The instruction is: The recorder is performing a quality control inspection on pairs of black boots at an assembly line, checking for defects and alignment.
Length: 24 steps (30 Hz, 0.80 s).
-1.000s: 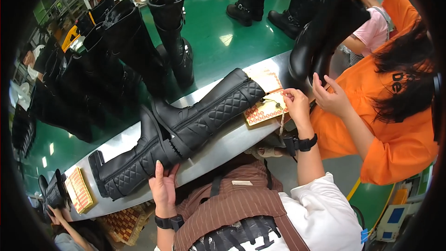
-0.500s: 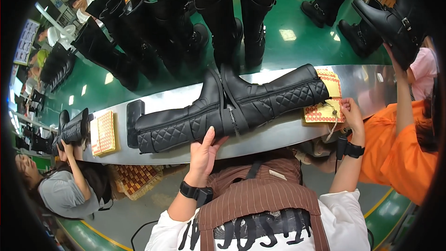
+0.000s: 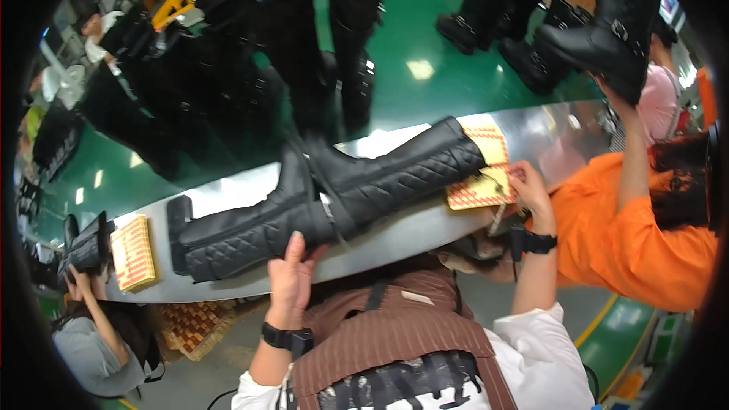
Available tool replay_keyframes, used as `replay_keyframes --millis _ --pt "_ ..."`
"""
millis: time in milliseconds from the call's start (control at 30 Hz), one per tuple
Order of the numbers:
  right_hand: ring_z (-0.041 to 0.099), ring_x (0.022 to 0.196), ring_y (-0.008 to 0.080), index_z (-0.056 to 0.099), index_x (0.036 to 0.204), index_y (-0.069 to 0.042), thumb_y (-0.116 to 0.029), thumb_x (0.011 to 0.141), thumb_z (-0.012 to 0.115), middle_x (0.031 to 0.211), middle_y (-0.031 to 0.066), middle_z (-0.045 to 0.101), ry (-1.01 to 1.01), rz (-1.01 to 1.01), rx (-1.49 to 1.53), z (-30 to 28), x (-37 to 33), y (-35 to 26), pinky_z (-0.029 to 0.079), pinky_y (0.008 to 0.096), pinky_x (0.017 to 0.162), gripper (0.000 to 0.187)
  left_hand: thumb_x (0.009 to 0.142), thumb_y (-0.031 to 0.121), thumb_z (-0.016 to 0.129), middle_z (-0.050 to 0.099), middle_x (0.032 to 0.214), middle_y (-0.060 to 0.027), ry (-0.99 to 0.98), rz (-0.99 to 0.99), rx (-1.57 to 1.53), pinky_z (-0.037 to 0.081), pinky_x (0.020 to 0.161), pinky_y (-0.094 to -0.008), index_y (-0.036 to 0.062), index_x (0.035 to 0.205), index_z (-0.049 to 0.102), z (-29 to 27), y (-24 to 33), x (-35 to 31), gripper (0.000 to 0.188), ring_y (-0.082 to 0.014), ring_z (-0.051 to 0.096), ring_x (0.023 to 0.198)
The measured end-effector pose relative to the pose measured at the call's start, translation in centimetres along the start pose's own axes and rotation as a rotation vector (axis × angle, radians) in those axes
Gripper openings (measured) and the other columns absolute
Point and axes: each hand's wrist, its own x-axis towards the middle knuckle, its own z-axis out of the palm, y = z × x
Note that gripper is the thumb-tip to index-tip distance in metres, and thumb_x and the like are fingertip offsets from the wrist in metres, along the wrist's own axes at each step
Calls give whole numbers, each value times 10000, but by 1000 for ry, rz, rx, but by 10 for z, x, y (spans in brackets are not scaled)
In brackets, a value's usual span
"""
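Two tall black boots with quilted shafts and side zips lie foot to foot across the metal ledge, the left boot (image 3: 243, 239) and the right boot (image 3: 395, 171). My left hand (image 3: 291, 285) grips the lower edge of the left boot near its foot, thumb on the leather and fingers partly hidden beneath. At the top of the right boot's shaft, my right hand (image 3: 531, 188) pinches a thin cord that runs to the boot. Under that hand and shaft lies a yellow sheet of red-printed stickers (image 3: 480, 191). A pale cord hangs below it.
More black boots (image 3: 288, 38) stand on the green table (image 3: 414, 99) beyond the ledge. A second yellow sticker pad (image 3: 133, 254) lies at the left, beside a dark flat object (image 3: 179, 231). At right, a co-worker in orange (image 3: 607, 220) sits close; a raised hand holds another boot (image 3: 607, 45).
The view has swung, so the scene sits further left. Both my hands keep their places on the boot and the cord. The boot held up at right has tipped more upright.
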Motion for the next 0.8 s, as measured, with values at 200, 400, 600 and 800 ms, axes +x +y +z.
replay_keyframes --millis 200,400,600,800 --pt "570 625 129 592 859 20 -91 859 660 730 64 616 206 68 -355 18 0 -55 479 276 578 131 932 122 627 572 1227 -92 -2 -67 -55 511 922 -485 48 1276 488 -1 3 3 379 -242 577 1105" --pt "636 766 213 603 855 -4 -86 837 685 843 101 631 7 -373 50 108 -41 -204 502 310 697 117 923 144 645 573 1228 -85 -41 -49 -35 503 938 -470 59 1274 494 0 3 1 391 -229 572 1116" --pt "594 876 233 617 840 2 -115 825 696 982 95 573 -207 -415 -59 202 -42 -257 480 318 762 142 917 142 654 572 1229 -77 -49 -33 -42 488 957 -483 73 1276 494 4 7 -1 399 -229 567 1125" --pt "581 952 257 630 829 -42 -164 807 707 995 71 548 -183 -418 -114 218 -38 -252 477 380 763 146 913 134 659 565 1239 -73 -55 -41 -46 480 959 -492 82 1291 481 5 9 -2 421 -228 556 1139"
